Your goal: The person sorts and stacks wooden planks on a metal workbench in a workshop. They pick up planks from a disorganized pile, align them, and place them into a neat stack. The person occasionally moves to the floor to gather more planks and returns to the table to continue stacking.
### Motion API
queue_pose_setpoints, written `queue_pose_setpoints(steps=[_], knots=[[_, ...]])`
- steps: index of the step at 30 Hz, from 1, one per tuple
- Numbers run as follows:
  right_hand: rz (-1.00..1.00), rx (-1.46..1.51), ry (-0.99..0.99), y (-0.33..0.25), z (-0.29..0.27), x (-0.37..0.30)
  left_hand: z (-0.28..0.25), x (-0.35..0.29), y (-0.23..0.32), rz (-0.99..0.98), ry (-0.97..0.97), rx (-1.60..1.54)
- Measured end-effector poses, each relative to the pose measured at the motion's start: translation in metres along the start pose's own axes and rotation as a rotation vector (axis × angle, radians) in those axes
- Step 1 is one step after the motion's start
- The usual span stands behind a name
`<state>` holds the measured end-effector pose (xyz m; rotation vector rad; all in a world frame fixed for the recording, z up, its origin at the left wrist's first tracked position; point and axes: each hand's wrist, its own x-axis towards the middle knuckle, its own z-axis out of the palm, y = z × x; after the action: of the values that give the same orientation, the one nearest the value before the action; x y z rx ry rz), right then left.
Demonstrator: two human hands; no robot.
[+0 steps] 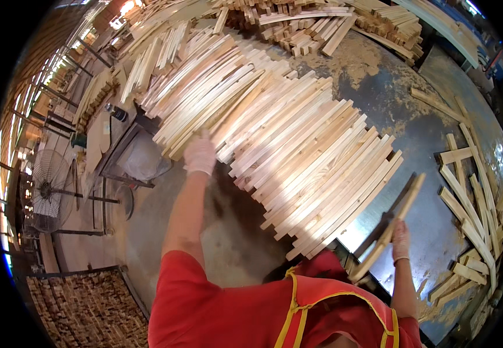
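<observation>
My right hand, in a pale glove, is closed around a long wooden strip that it holds up at a slant over the metal tabletop. My left hand, also gloved, reaches forward to the near ends of the laid-out strips. Its fingers are somewhat blurred, but they appear closed on the near end of a browner wooden strip, which lies at a different angle from its neighbours. Right of that hand spreads a wide row of pale wooden strips, side by side. Another bunch of strips lies farther left.
Loose offcuts and strips lie heaped on the right of the metal table, among sawdust. Stacked wood stands at the far side. To the left are a fan, a small stand and a stack of wood ends.
</observation>
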<state>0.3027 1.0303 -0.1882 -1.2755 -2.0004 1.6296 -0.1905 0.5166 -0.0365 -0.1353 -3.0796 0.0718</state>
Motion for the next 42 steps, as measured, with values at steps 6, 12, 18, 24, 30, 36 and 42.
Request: queue_pose_setpoints(steps=[6, 12, 18, 24, 30, 36, 42], knots=[[0.107, -0.142, -0.451, -0.110, 0.102, -0.047, -0.023, 0.040, -0.013, -0.051, -0.101, 0.254], [-0.063, -0.336, -0.548, -0.104, 0.050, -0.009, 0.050, -0.060, 0.088, 0.638, 0.445, 0.077], [-0.201, -1.125, 0.087, -0.098, -0.116, 0.085, 0.005, -0.283, 0.267, 1.170, -0.046, -0.367], [-0.008, -1.416, 0.230, -0.054, -0.257, 0.121, 0.017, -0.293, 0.282, 1.046, -0.049, -0.403], [-0.263, -1.334, -0.067, -0.116, -0.252, 0.161, 0.010, -0.303, 0.283, 1.046, -0.019, -0.333], [-0.310, -0.896, -0.122, -0.156, -0.151, 0.163, 0.009, -0.298, 0.286, 1.021, -0.067, -0.367], [-0.183, -0.512, -0.264, -0.092, -0.025, 0.135, 0.026, -0.308, 0.239, 0.700, -0.027, -0.389]])
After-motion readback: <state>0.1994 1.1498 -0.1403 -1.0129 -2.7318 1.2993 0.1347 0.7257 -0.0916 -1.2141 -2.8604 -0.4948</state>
